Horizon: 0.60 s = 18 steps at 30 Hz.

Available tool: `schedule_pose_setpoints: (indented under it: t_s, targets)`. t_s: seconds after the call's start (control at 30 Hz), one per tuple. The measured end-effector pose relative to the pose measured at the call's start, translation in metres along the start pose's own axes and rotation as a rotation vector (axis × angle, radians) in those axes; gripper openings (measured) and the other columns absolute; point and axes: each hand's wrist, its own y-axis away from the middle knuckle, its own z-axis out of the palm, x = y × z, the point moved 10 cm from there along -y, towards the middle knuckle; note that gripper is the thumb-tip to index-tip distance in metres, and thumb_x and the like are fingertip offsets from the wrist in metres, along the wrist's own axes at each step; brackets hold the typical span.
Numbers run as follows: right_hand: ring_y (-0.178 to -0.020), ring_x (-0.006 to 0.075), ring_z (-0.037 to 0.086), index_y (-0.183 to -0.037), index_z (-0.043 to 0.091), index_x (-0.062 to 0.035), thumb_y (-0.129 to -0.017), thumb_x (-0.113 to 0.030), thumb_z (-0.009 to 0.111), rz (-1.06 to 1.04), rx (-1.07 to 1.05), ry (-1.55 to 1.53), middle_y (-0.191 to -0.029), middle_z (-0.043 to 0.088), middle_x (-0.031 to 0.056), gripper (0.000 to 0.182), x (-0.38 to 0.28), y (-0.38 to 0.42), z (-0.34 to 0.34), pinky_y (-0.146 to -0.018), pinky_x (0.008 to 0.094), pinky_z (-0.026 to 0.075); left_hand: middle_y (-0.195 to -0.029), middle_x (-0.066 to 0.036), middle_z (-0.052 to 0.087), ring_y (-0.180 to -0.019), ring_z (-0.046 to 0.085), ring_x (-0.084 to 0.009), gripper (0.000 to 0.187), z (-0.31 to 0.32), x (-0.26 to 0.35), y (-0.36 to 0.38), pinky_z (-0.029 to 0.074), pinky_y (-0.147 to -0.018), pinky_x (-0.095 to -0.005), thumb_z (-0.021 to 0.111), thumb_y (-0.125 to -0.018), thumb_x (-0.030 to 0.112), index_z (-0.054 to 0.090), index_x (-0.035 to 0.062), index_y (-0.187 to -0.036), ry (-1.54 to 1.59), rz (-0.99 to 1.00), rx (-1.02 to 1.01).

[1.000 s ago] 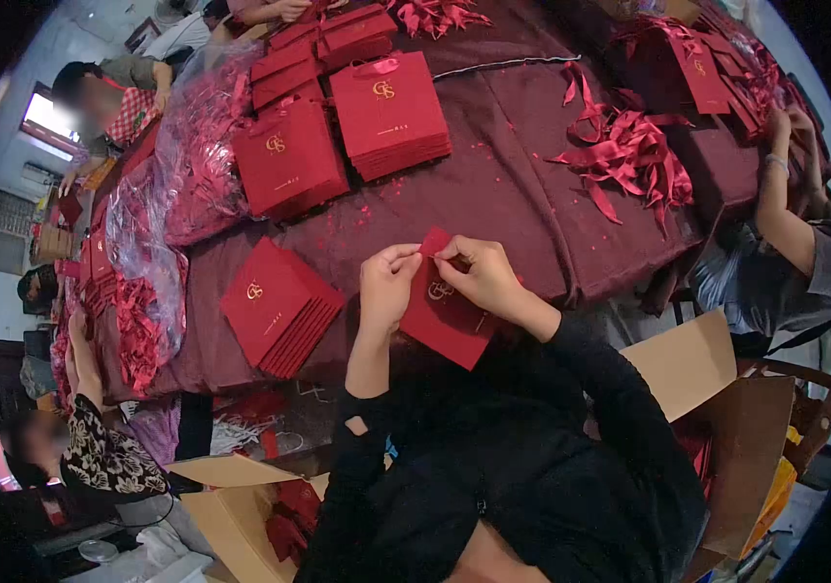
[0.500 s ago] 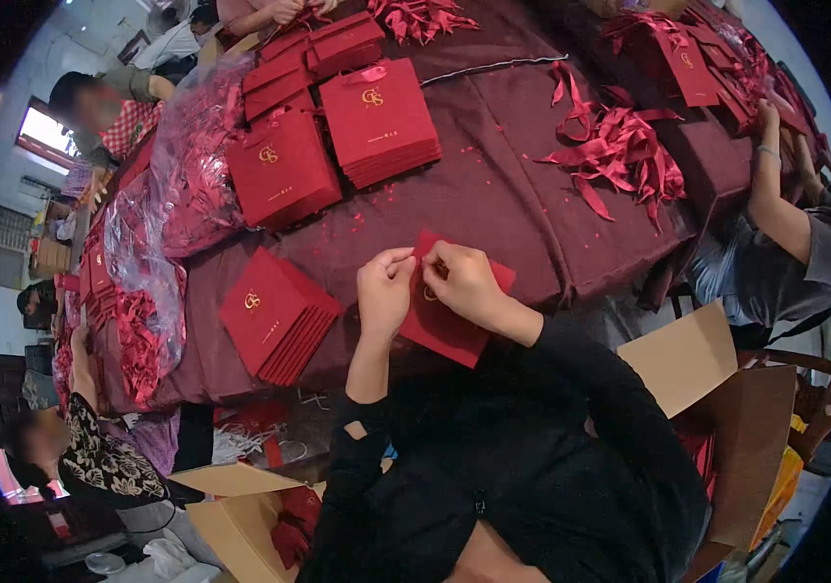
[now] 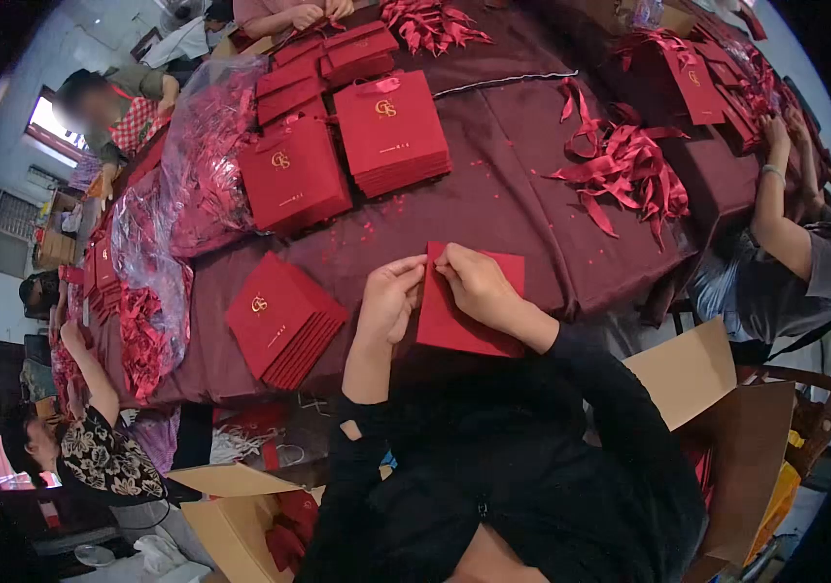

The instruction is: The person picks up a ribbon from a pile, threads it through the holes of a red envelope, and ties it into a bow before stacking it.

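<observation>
A red paper bag (image 3: pixel 474 316) lies before me at the near edge of the cloth-covered table (image 3: pixel 474 209). My left hand (image 3: pixel 393 296) is at the bag's left edge, its thumb and fingers pinched at the upper left corner. Thumb and fingertips of my right hand (image 3: pixel 479 287) press together on the bag's upper part. Any ribbon between the fingertips is too small to make out. To the left rests a fanned stack of red bags (image 3: pixel 279 316) with gold print.
Beyond stand stacks of red bags (image 3: pixel 391 126) beside a plastic sack of ribbon (image 3: pixel 207 155). Loose red ribbons (image 3: pixel 634 170) lie at the right. Open cardboard boxes (image 3: pixel 751 457) flank my body, and other people (image 3: pixel 780 262) work around the table.
The bag between my hands has turned to lie straighter, and its gold print no longer shows. Both hands have shifted slightly right. The whole view has moved a little.
</observation>
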Motion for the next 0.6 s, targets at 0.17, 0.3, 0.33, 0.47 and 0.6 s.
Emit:
schedule_pose_setpoints:
  t_s: [0.17, 0.3, 0.33, 0.47, 0.6]
  targets:
    - [-0.076, 0.0383, 0.056, -0.091, 0.047, 0.0003, -0.087, 0.000, 0.055, 0.004, 0.102, -0.175, -0.080, 0.054, 0.0199, 0.009, 0.007, 0.004, -0.014, -0.064, 0.0389, 0.046, -0.092, -0.005, 0.067, -0.076, 0.062, -0.0085, 0.018, 0.004, -0.011, -0.022, 0.049, -0.068, -0.0211, 0.054, -0.091, 0.003, 0.061, -0.0045, -0.107, -0.205, 0.050, -0.044]
    - [-0.077, 0.0274, 0.060, -0.095, 0.049, 0.0000, -0.087, -0.002, 0.058, 0.169, -0.022, -0.292, -0.081, 0.058, 0.0152, 0.013, 0.033, 0.004, -0.006, -0.067, 0.0329, 0.046, -0.085, -0.005, 0.068, -0.073, 0.060, -0.0079, 0.014, 0.009, 0.000, -0.022, 0.047, -0.064, -0.0221, 0.054, -0.091, 0.003, 0.064, -0.0037, -0.099, -0.447, 0.081, -0.055]
    - [-0.077, 0.0222, 0.061, -0.096, 0.049, -0.0005, -0.087, -0.003, 0.060, 0.177, -0.058, -0.341, -0.082, 0.060, 0.0132, 0.015, 0.036, 0.003, -0.003, -0.068, 0.0315, 0.047, -0.080, -0.006, 0.068, -0.071, 0.060, -0.0074, 0.013, 0.012, 0.012, -0.016, 0.047, -0.062, -0.0231, 0.055, -0.090, 0.003, 0.065, -0.0037, -0.096, -0.578, 0.173, -0.010]
    - [-0.074, 0.0095, 0.059, -0.098, 0.050, -0.0020, -0.084, -0.004, 0.065, 0.335, -0.163, -0.534, -0.077, 0.063, 0.0067, 0.021, 0.046, 0.007, 0.000, -0.066, 0.0270, 0.047, -0.073, -0.009, 0.068, -0.066, 0.059, -0.0072, 0.012, 0.013, 0.028, -0.008, 0.048, -0.059, -0.0261, 0.058, -0.088, 0.005, 0.065, -0.0052, -0.090, -0.839, 0.298, 0.076]
    - [-0.068, 0.0069, 0.058, -0.095, 0.053, -0.0016, -0.084, -0.005, 0.066, 0.324, -0.172, -0.564, -0.072, 0.062, 0.0041, 0.018, 0.051, 0.008, 0.004, -0.060, 0.0247, 0.046, -0.074, -0.011, 0.067, -0.067, 0.063, -0.0106, 0.012, 0.020, 0.037, -0.002, 0.050, -0.058, -0.0273, 0.056, -0.089, 0.004, 0.063, -0.0054, -0.090, -0.923, 0.346, 0.075]
